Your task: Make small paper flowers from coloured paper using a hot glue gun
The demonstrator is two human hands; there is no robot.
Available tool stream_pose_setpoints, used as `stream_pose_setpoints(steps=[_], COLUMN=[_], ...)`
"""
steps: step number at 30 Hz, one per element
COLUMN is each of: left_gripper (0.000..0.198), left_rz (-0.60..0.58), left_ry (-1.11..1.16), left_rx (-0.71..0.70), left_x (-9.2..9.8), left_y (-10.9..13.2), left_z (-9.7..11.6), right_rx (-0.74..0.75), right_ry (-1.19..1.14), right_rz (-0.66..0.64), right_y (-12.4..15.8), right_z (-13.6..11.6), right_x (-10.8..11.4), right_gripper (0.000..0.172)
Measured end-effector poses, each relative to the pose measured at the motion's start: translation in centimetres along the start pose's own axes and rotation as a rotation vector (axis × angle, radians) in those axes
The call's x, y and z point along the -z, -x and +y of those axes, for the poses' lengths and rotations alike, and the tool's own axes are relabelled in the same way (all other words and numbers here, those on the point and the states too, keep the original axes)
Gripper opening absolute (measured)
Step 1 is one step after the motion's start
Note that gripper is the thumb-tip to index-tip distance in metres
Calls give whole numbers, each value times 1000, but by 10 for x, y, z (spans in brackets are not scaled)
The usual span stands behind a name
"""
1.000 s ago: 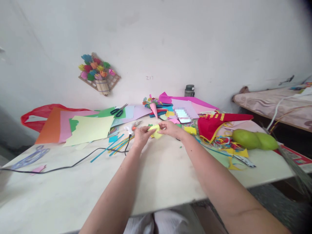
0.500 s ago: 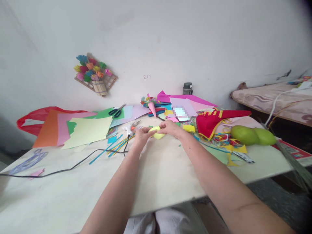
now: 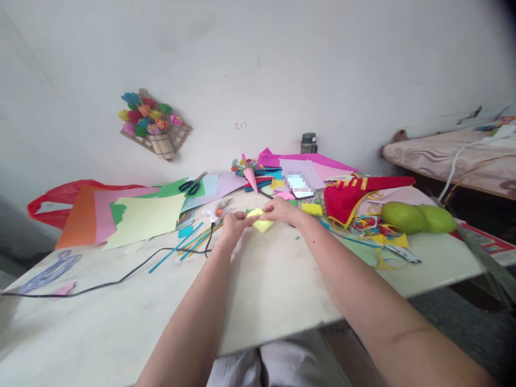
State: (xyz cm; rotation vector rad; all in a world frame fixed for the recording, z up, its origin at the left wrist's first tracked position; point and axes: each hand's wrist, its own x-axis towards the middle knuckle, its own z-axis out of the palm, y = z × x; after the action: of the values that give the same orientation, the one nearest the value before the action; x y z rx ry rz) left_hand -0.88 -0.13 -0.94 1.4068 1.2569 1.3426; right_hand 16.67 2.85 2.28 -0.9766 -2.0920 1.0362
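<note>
Between my two hands is a small piece of yellow paper (image 3: 263, 224), which looks folded, held just above the table (image 3: 274, 285). My left hand (image 3: 235, 223) pinches its left side with thumb and fingers. On its right side, my right hand (image 3: 283, 210) grips the paper, thumb near the middle. A white glue gun (image 3: 212, 214) with a black cord lies left of my left hand. Thin blue and yellow paper strips (image 3: 195, 244) are beside it. Just right of my right hand lies a bright yellow object (image 3: 312, 209), its kind unclear.
Coloured sheets (image 3: 141, 220) and dark-handled scissors (image 3: 193, 185) lie at the left. A pink paper cone with flowers (image 3: 250, 177), a phone (image 3: 299, 185) and a bottle (image 3: 308, 144) are at the back. Red cloth (image 3: 342, 201) and green fruits (image 3: 403, 217) lie right.
My hands stay in nearly the same spot. The yellow paper now shows more of its face, pointing downward below my fingers. The camera view has shifted slightly.
</note>
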Motion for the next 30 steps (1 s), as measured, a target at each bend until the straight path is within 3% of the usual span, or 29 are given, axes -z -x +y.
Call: stream_pose_setpoints(steps=[4, 19, 30], left_gripper=[26, 26, 30], left_rz=[-2, -48, -29], left_ry=[-31, -133, -90], left_rx=[-35, -121, -70], left_x=[2, 3, -3], left_y=[-2, 1, 6], left_z=[-2, -1, 10], right_rx=[-12, -24, -28], right_ry=[-101, -120, -132], right_rz=[-25, 19, 66], right_y=[1, 0, -1], right_z=[3, 4, 6], right_x=[3, 4, 3], right_gripper=[23, 20, 26])
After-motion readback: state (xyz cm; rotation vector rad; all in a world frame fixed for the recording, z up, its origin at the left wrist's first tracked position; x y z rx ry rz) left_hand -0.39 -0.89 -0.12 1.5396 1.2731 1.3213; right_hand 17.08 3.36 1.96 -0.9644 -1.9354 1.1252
